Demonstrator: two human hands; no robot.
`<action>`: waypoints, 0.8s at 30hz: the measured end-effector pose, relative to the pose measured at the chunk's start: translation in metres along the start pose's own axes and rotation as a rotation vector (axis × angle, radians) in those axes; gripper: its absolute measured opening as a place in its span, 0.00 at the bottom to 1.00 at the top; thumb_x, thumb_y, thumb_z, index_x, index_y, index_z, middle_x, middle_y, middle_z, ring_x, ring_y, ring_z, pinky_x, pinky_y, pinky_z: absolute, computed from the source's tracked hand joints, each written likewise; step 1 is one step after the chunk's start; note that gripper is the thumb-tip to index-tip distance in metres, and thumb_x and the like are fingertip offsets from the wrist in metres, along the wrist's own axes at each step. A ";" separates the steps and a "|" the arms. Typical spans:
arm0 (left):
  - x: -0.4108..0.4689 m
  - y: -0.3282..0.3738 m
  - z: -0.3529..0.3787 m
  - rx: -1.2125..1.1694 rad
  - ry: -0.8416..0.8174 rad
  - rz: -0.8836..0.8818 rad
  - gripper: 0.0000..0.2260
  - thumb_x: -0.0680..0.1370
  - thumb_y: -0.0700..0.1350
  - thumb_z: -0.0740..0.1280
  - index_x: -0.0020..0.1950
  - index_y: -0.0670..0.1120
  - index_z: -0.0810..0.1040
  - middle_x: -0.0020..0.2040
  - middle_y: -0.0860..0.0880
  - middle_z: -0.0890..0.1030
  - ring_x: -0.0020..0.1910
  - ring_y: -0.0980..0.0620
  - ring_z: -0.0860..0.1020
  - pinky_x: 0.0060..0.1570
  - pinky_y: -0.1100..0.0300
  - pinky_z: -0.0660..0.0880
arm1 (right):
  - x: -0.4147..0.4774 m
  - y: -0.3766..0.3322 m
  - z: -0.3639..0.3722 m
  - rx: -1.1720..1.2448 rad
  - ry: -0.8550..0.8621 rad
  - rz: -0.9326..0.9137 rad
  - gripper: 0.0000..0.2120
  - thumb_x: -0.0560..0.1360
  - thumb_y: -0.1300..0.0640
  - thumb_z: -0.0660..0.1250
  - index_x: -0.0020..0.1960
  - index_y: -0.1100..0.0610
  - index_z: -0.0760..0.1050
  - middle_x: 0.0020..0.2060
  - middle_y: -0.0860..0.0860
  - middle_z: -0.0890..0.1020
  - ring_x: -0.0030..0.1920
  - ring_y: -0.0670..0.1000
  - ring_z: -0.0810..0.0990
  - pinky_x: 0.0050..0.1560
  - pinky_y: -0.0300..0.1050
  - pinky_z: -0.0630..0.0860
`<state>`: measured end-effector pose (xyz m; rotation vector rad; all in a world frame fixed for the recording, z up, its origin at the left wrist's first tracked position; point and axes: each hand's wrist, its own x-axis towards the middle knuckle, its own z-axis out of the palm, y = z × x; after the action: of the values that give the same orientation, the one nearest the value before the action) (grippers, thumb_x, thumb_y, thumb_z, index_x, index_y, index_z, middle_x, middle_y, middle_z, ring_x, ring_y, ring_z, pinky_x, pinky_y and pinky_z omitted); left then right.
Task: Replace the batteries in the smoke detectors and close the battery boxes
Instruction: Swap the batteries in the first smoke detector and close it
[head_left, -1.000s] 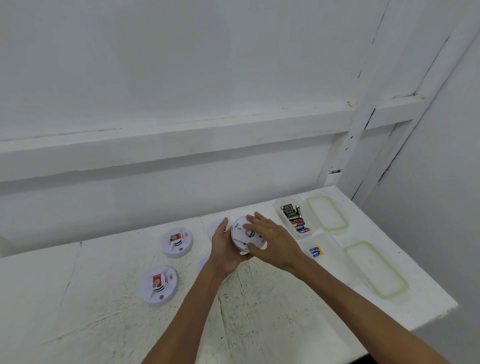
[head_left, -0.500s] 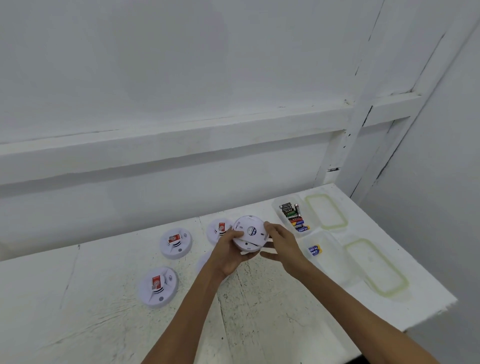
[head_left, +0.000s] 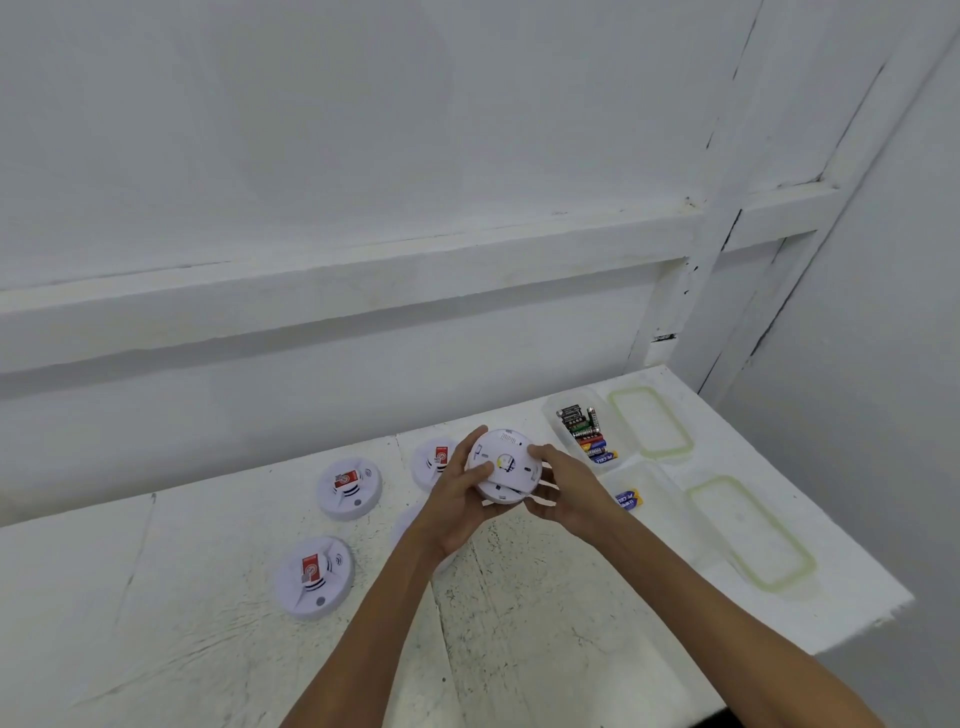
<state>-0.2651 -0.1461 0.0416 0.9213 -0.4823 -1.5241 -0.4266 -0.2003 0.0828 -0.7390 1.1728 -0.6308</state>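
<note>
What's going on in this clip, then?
A person holds one white smoke detector up off the table, left hand and right hand gripping its rim, what looks like its back toward the camera. Three other detectors lie on the table to the left. At right, one open box holds many batteries; a nearer box holds just a few.

Four smoke detectors can be counted: the held smoke detector (head_left: 506, 457), gripped by two hands, left hand (head_left: 457, 499) and right hand (head_left: 566, 493), and three on the tabletop (head_left: 519, 623), the far-left detector (head_left: 349, 486), the near-left detector (head_left: 314, 577) and the half-hidden detector (head_left: 434, 460); a white disc (head_left: 404, 524) behind the left wrist may be a fifth. There are two clear containers, the far container (head_left: 551, 415) and the near container (head_left: 655, 480), and two green-rimmed lids, the far lid (head_left: 649, 426) and the near lid (head_left: 748, 530). The stacked batteries (head_left: 587, 434) in the far one are too blurred to count; the blue-and-yellow batteries (head_left: 629, 500) in the near one look like two.
</note>
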 end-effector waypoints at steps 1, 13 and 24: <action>-0.001 -0.001 0.001 0.002 -0.003 0.008 0.23 0.81 0.38 0.67 0.75 0.52 0.72 0.69 0.42 0.79 0.66 0.36 0.78 0.60 0.34 0.77 | 0.000 0.000 0.000 0.023 0.010 0.018 0.12 0.78 0.53 0.69 0.56 0.59 0.78 0.52 0.58 0.82 0.50 0.57 0.79 0.44 0.48 0.79; -0.003 -0.017 0.008 0.137 -0.006 0.053 0.20 0.84 0.40 0.64 0.75 0.55 0.72 0.70 0.47 0.78 0.68 0.40 0.78 0.63 0.33 0.76 | 0.004 0.004 0.020 0.277 0.140 0.017 0.08 0.78 0.60 0.58 0.49 0.63 0.75 0.44 0.61 0.81 0.45 0.62 0.79 0.52 0.60 0.79; -0.006 -0.027 0.017 0.178 0.081 0.102 0.17 0.84 0.44 0.64 0.72 0.56 0.74 0.68 0.45 0.79 0.64 0.41 0.81 0.55 0.39 0.81 | 0.013 0.005 0.021 0.217 0.279 0.014 0.11 0.80 0.61 0.53 0.43 0.62 0.71 0.44 0.62 0.78 0.48 0.64 0.77 0.62 0.70 0.73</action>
<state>-0.2955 -0.1387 0.0326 1.0761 -0.6042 -1.3619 -0.4026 -0.2033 0.0759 -0.4675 1.3378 -0.8543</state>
